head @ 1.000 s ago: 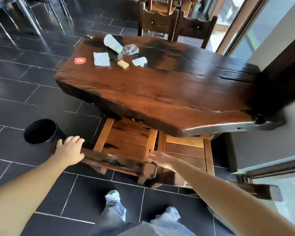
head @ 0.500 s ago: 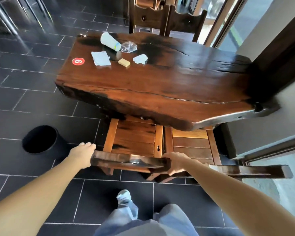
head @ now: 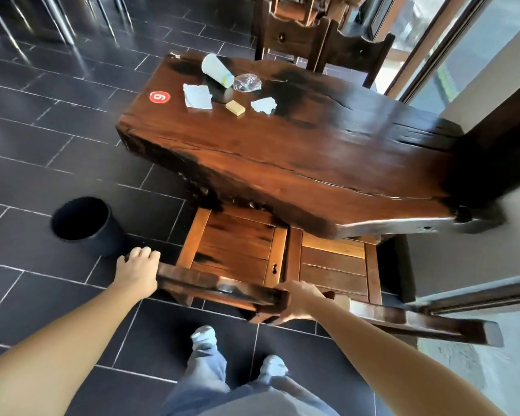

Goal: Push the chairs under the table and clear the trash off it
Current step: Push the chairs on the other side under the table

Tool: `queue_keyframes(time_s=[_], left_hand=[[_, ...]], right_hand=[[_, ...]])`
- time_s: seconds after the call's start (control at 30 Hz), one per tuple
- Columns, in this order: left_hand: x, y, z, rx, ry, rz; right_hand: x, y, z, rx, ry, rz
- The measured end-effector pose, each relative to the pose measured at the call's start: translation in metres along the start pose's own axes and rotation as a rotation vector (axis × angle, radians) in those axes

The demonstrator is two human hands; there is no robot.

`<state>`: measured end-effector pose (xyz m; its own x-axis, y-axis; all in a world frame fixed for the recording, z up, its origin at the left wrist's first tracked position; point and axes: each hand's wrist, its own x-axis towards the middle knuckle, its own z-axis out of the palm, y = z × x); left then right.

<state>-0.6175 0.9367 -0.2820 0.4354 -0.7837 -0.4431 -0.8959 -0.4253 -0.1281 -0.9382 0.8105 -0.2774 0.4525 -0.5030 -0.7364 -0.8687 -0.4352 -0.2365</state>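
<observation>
Hands, left and right, clamp the dark wooden chair's backrest ends for square pushing under the surface ahead.

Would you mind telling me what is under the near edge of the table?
Two chair seats sit side by side, partly under the table. Their front parts and the table's base are hidden by the tabletop.

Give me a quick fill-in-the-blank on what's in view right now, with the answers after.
1. Both the left hand and the right hand grip the backrest of the near left ____.
2. The red sticker on the table shows the number ____.
3. The white cup lies on its ____.
4. The black bin stands on the ____.

Missing words: chair; 6; side; floor
</observation>
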Motion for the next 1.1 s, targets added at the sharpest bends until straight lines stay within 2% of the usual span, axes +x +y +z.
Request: queue_keyframes(time_s=[0.17, 0.27, 0.37, 0.47, 0.53, 0.67, 0.8, 0.9, 1.1], left_hand=[[-0.021, 0.031, 0.006, 0.000, -0.017, -0.051], [-0.029, 0.063, 0.004, -0.106, 0.032, -0.013], [-0.037, 0.117, -0.003, -0.295, 0.024, 0.183], [-0.048, 0.191, -0.023, -0.442, -0.091, 0.390], [-0.054, 0.242, -0.037, -0.447, -0.170, 0.522], [-0.061, 0.322, -0.044, -0.312, -0.180, 0.720], [-0.064, 0.358, -0.034, -0.167, -0.204, 0.700], [-0.062, 0.365, -0.033, -0.075, -0.166, 0.616], [-0.061, 0.377, -0.027, 0.080, -0.087, 0.488]], right_hand=[[-0.007, 0.011, -0.007, -0.058, -0.032, -0.066], [-0.023, 0.036, -0.024, -0.064, -0.001, -0.112], [-0.043, 0.096, -0.035, -0.016, 0.049, -0.033], [-0.063, 0.178, -0.024, 0.072, 0.024, 0.159], [-0.077, 0.228, -0.002, 0.168, 0.027, 0.290], [-0.106, 0.257, 0.028, 0.104, 0.115, 0.314], [-0.101, 0.255, 0.034, 0.079, 0.200, 0.325], [-0.090, 0.261, 0.038, 0.130, 0.198, 0.346], [-0.061, 0.254, 0.034, 0.028, 0.146, 0.426]])
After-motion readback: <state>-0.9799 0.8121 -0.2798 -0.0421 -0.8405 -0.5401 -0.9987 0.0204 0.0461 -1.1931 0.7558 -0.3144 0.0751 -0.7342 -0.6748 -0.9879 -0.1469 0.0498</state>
